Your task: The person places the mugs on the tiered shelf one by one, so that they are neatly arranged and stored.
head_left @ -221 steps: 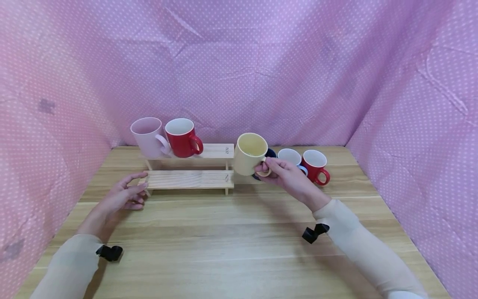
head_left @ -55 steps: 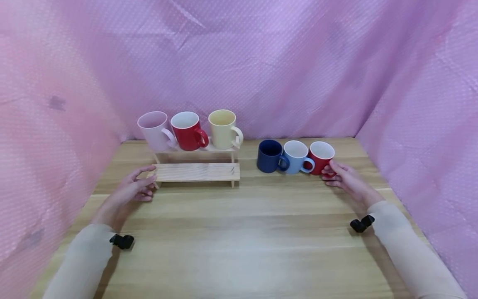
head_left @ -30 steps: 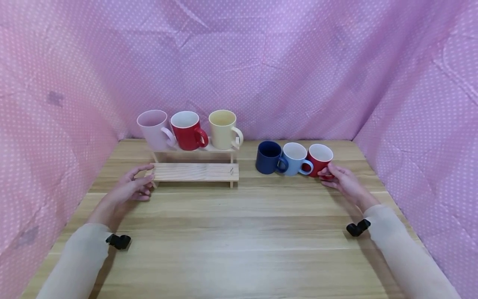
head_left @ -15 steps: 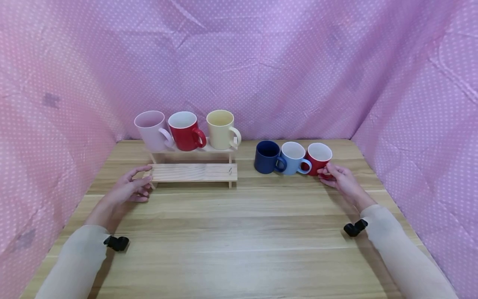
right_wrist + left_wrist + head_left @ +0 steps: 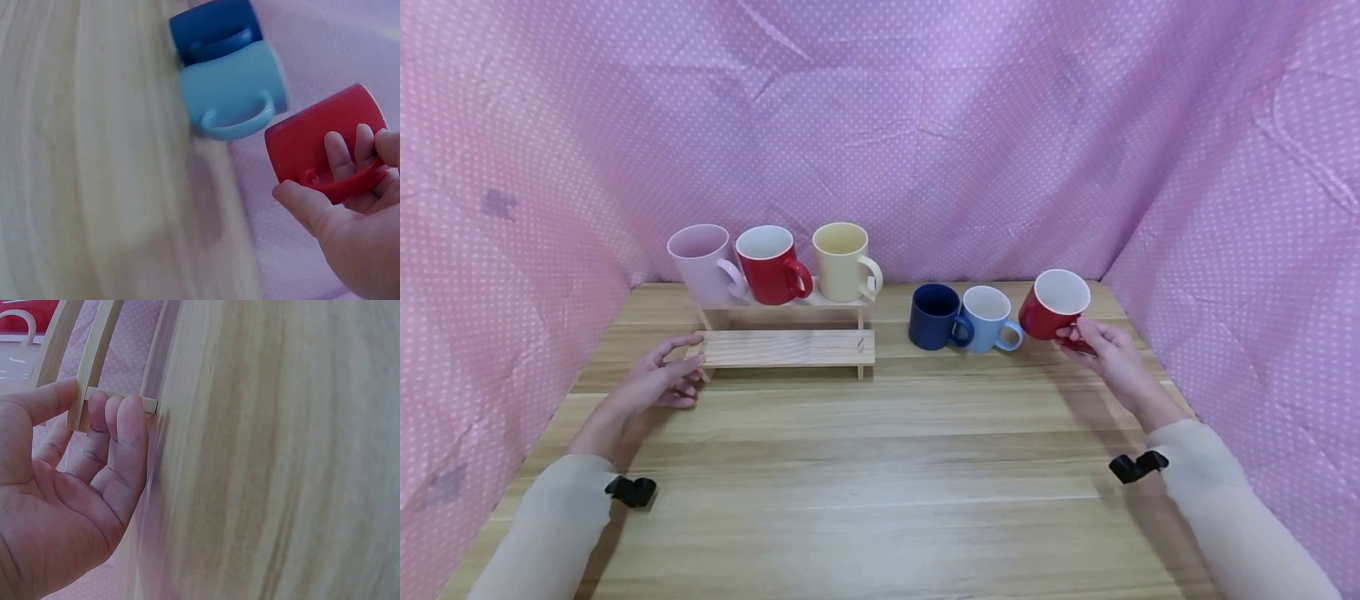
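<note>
My right hand (image 5: 1112, 358) holds a red mug (image 5: 1051, 310) with a white inside by its handle. In the right wrist view the mug (image 5: 325, 137) is up off the table, fingers through and around the handle. My left hand (image 5: 651, 379) grips the left end of the lower board of a two-tier wooden rack (image 5: 790, 348). From the left wrist view, thumb and fingers pinch that board's end (image 5: 80, 412). On the upper tier stand a pale pink mug (image 5: 703, 271), another red mug (image 5: 763, 275) and a yellow mug (image 5: 838, 271).
A dark blue mug (image 5: 931, 321) and a light blue mug (image 5: 981, 325) stand side by side on the wooden table (image 5: 865, 467), between the rack and the raised red mug. Pink dotted cloth (image 5: 880, 125) hangs behind and on both sides.
The yellow mug was in my right hand, then stood on the upper tier. My right hand then moved to the right-hand red mug and has just lifted it up and rightward. My left hand stays put.
</note>
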Demonstrator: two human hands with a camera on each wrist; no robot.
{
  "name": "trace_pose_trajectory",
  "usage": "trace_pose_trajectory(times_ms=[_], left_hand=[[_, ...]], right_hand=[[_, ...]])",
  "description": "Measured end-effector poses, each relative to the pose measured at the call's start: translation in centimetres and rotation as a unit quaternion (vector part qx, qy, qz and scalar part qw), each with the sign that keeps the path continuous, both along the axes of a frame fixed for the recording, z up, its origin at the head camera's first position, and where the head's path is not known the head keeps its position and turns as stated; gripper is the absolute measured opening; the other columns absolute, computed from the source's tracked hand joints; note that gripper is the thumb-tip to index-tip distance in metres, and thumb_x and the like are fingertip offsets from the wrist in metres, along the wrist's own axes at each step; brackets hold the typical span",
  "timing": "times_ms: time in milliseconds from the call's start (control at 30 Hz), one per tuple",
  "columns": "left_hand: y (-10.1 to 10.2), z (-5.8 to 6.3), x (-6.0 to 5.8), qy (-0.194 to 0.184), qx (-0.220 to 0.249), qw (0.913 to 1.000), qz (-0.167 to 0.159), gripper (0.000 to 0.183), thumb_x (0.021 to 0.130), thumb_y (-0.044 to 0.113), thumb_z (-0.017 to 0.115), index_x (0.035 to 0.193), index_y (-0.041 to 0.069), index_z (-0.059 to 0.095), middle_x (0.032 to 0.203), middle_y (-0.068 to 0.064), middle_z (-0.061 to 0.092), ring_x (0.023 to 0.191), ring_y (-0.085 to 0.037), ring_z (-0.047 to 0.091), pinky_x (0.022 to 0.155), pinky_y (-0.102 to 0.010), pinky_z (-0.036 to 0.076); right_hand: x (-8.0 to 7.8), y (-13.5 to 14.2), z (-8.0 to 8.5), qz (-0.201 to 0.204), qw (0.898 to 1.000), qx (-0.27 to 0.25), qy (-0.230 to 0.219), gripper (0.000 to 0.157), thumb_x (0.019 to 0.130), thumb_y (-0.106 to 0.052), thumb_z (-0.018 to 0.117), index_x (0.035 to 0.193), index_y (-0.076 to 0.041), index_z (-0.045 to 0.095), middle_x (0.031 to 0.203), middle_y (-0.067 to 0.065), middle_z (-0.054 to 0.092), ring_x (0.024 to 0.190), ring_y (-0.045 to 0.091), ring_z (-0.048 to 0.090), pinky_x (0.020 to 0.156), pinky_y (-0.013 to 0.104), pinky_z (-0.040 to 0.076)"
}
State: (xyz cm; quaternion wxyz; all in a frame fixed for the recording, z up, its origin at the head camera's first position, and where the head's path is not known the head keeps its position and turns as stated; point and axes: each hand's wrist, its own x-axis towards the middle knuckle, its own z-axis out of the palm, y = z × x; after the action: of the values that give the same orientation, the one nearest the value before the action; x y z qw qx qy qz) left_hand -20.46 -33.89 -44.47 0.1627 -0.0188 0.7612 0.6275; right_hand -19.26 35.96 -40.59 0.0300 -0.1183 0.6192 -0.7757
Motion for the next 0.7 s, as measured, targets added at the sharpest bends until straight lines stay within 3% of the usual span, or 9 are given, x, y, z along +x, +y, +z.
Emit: trace_pose_trajectory(times_ms=[167, 367, 567, 700], left_hand=[[-0.1, 0.0, -0.1, 0.0, -0.008, 1.0, -0.004, 0.054, 0.104, 0.03, 0.06, 0.153, 0.025, 0.036, 0.092, -0.003, 0.065, 0.073, -0.014, 0.065, 0.068, -0.037, 0.063], [-0.1, 0.2, 0.0, 0.001, -0.01, 0.9999, -0.004, 0.054, 0.105, 0.03, 0.06, 0.153, 0.025, 0.036, 0.092, -0.003, 0.065, 0.073, -0.014, 0.065, 0.067, -0.037, 0.063], [0.1, 0.4, 0.3, 0.007, -0.01, 0.9999, -0.006, 0.054, 0.104, 0.032, 0.06, 0.152, 0.025, 0.037, 0.092, -0.003, 0.065, 0.073, -0.014, 0.065, 0.068, -0.036, 0.063], [0.3, 0.4, 0.4, 0.01, -0.016, 0.9998, -0.006, 0.057, 0.103, 0.034, 0.062, 0.153, 0.022, 0.036, 0.093, -0.003, 0.066, 0.074, -0.014, 0.065, 0.07, -0.038, 0.064]], right_hand=[[1.3, 0.0, 2.3, 0.017, 0.999, -0.034, 0.004, 0.028, 0.109, -0.008, 0.045, 0.093, 0.008, 0.062, 0.104, 0.014, 0.072, 0.103, 0.022, 0.071, 0.094, 0.036, 0.056], [2.4, -1.0, 4.5, 0.049, 0.998, -0.03, 0.007, 0.029, 0.11, -0.007, 0.043, 0.095, 0.008, 0.063, 0.106, 0.015, 0.071, 0.104, 0.026, 0.071, 0.094, 0.041, 0.056], [2.9, -3.0, 5.8, 0.087, 0.996, -0.014, 0.012, 0.031, 0.11, -0.006, 0.041, 0.096, 0.009, 0.063, 0.108, 0.016, 0.07, 0.108, 0.034, 0.07, 0.097, 0.044, 0.054], [3.1, -4.6, 6.0, 0.108, 0.994, 0.001, 0.011, 0.032, 0.111, -0.008, 0.04, 0.097, 0.006, 0.065, 0.108, 0.013, 0.071, 0.109, 0.031, 0.069, 0.098, 0.042, 0.054]])
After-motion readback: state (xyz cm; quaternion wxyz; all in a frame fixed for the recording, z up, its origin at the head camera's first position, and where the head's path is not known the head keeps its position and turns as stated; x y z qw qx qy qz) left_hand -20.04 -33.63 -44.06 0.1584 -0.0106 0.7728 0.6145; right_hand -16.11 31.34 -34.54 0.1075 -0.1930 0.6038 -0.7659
